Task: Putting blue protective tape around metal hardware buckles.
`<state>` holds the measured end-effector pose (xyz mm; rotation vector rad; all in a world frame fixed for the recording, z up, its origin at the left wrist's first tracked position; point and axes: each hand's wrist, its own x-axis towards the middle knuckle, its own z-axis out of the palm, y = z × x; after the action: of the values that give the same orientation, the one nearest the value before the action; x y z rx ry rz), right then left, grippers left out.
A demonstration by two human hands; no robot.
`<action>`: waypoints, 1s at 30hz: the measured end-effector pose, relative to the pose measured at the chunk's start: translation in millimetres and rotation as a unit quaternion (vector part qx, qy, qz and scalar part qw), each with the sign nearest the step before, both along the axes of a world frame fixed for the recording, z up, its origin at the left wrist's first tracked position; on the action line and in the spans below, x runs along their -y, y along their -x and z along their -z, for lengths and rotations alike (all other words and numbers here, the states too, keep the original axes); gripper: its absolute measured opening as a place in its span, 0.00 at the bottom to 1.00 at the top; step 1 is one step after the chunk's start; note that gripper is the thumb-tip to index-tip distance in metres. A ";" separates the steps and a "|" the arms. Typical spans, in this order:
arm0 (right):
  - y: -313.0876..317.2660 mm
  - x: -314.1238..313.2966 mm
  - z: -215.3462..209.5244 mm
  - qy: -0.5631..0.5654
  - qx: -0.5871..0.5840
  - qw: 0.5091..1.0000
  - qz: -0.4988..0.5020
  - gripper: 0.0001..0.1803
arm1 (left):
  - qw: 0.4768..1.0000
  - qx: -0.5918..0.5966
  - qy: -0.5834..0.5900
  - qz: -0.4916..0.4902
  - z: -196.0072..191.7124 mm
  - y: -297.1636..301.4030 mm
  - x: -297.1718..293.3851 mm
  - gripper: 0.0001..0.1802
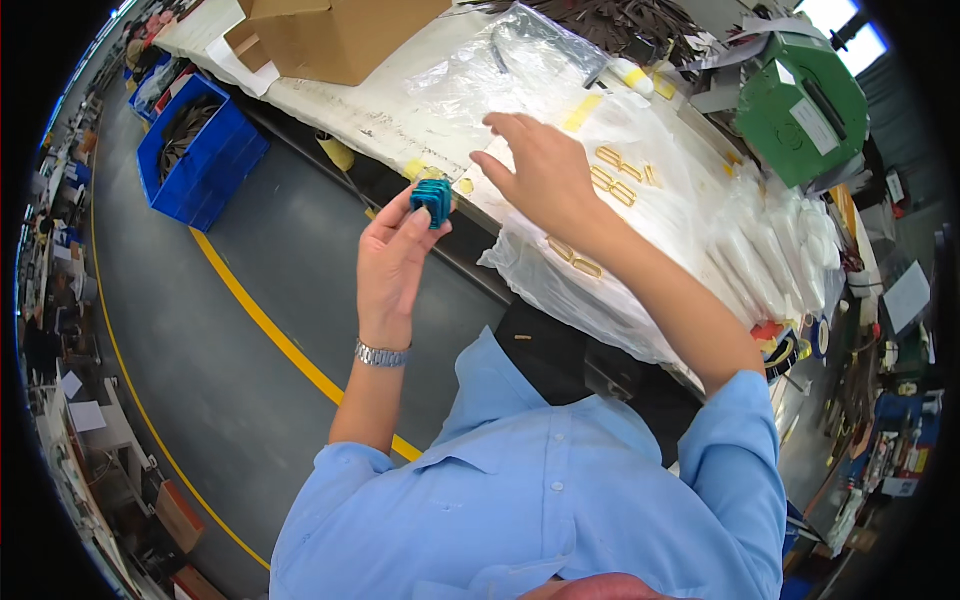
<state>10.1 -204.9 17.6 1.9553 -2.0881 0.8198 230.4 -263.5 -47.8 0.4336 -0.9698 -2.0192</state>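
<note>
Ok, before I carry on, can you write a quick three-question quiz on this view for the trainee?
1. What colour is the ridged item in the left hand?
2. True or false: the gold-coloured loops lie inside the cardboard box.
3. Fill in: the metal wristband is on the ____ arm.

Key: 1. Teal. 2. False. 3. Left.

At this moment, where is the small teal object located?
In the head view, the teal object is slightly left of centre, held by the left hand, near the edge of the white worktable and left of the right hand.
</note>
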 end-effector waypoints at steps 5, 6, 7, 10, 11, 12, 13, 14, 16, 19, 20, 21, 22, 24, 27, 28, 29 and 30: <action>54.0 81.6 59.9 -0.036 -0.211 0.976 0.047 0.11 | 0.998 0.056 0.028 0.002 6.6 -20.5 9.1 0.25; 57.8 88.5 57.4 -0.035 -0.211 0.976 0.044 0.11 | 0.996 0.078 0.038 0.004 6.2 -24.2 8.2 0.25; 63.4 92.9 54.5 -0.069 -0.209 0.975 0.033 0.08 | 0.996 0.079 0.039 0.003 4.2 -25.0 10.3 0.25; 56.3 99.4 38.2 -0.088 -0.175 0.981 0.015 0.05 | 0.993 0.102 0.065 0.004 -5.4 -30.0 23.1 0.27; 50.2 100.3 27.3 -0.072 -0.146 0.987 0.014 0.05 | 0.989 0.113 0.094 -0.006 -11.4 -29.5 31.4 0.26; 48.8 98.2 17.6 -0.071 -0.148 0.986 0.013 0.05 | 0.985 0.120 0.125 -0.012 -18.4 -24.0 40.8 0.26; 47.3 95.6 10.2 -0.048 -0.120 0.992 0.002 0.06 | 0.984 0.111 0.137 -0.011 -26.3 -17.8 51.4 0.26; 43.6 92.5 3.9 -0.024 -0.091 0.995 -0.009 0.06 | 0.984 0.110 0.140 -0.013 -35.7 -10.1 61.8 0.26; 39.6 86.8 -0.6 -0.005 -0.089 0.996 -0.009 0.06 | 0.963 0.132 0.233 -0.017 -51.3 14.5 82.9 0.24; 29.9 82.3 -3.0 0.045 -0.080 0.996 -0.018 0.05 | 0.921 0.224 0.318 0.012 -49.9 51.1 117.0 0.22; 23.6 81.3 -3.1 0.072 -0.072 0.994 -0.029 0.04 | 0.919 0.224 0.323 0.012 -42.0 61.6 131.1 0.22; 14.0 77.7 -7.0 0.100 -0.067 0.991 -0.064 0.04 | 0.908 0.260 0.326 0.041 -29.9 69.7 146.6 0.20; 8.5 73.9 -8.5 0.104 -0.066 0.991 -0.059 0.04 | 0.894 0.295 0.330 0.074 -27.3 77.9 153.8 0.19; 4.5 67.5 -9.8 0.133 -0.078 0.975 -0.161 0.07 | 0.777 0.362 0.511 0.062 -23.7 94.5 163.5 0.19; -8.7 71.3 -13.1 0.145 -0.035 0.963 -0.226 0.07 | 0.563 0.364 0.742 0.008 16.7 102.0 197.2 0.19; -10.2 73.2 -10.6 0.132 -0.019 0.960 -0.247 0.07 | 0.500 0.308 0.809 -0.019 32.1 104.5 209.2 0.19; -6.4 72.8 -6.4 0.105 0.029 0.964 -0.243 0.05 | 0.498 0.303 0.812 -0.015 33.7 112.8 214.4 0.19; -3.3 71.5 -5.2 0.109 0.028 0.965 -0.237 0.05 | 0.638 0.264 0.720 0.072 30.1 120.3 217.0 0.20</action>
<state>13.4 -276.5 22.8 2.3539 -1.4834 1.1440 110.1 -480.5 -77.8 -0.0137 -2.6071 -0.6041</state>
